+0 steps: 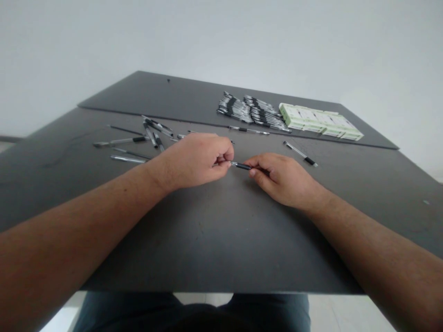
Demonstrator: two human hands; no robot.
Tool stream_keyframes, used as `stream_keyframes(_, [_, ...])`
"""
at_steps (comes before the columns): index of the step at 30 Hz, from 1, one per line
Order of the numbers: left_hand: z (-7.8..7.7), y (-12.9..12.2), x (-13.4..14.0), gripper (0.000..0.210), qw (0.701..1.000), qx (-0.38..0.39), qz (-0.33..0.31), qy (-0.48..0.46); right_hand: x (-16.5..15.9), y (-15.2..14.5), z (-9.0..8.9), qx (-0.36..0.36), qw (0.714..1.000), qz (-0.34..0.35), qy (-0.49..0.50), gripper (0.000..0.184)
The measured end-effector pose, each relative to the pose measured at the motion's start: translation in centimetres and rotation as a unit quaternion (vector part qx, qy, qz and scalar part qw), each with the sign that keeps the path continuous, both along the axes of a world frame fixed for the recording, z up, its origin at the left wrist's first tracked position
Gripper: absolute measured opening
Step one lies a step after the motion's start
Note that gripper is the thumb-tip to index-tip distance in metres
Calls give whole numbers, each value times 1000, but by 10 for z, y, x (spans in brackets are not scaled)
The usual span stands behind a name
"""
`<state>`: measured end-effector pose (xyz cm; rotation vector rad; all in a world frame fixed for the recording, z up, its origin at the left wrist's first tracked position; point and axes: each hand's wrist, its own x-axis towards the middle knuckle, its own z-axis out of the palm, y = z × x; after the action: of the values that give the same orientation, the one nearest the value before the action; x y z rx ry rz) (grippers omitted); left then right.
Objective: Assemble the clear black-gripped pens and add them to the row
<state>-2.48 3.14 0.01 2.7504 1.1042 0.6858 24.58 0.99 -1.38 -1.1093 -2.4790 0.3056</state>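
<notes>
Over the middle of the dark table, a pen [241, 165] spans the gap between my two hands. My left hand [202, 159] pinches its left end, with the fingers curled and partly hiding it. Thumb and fingertips of my right hand [277, 177] are closed on the dark part at the other end. Just behind my left hand lie pen parts, some covered by the hand. A clear pen barrel with a black grip [300, 153] rests to the upper right of my right hand.
Loose pens and thin refills [152, 133] are scattered at left. Stacked pens [254, 111] lie at the back, beside a row of green and white boxes [320, 121]. One pen [248, 130] lies along the seam of the table [228, 240]. A small black piece [168, 80] sits far back.
</notes>
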Motion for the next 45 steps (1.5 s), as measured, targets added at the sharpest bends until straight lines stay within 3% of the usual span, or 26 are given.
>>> stream_keyframes(7, [1,-2,4,19,999,-29,-2,-20,0,1,-2,1,1000,7,25,31])
stream_keyframes(12, [-4,-6,9,16,989,-84,19,-124,-3,-3,0,-30,995,-43,81,28])
stream_keyframes(17, [-9,-8,14,18,979,-116,21,-166,-5,-6,0,-53,989,-89,109,19])
stream_keyframes(27, [-5,-12,17,15,969,-159,30,-190,-2,-6,2,-19,991,-73,110,17])
stream_keyframes(37, [-7,-7,13,17,980,-113,6,-166,-3,-9,4,-14,989,-106,105,14])
stream_keyframes(45, [-11,-4,9,14,985,-106,-12,-138,-1,-6,6,-21,997,-44,62,15])
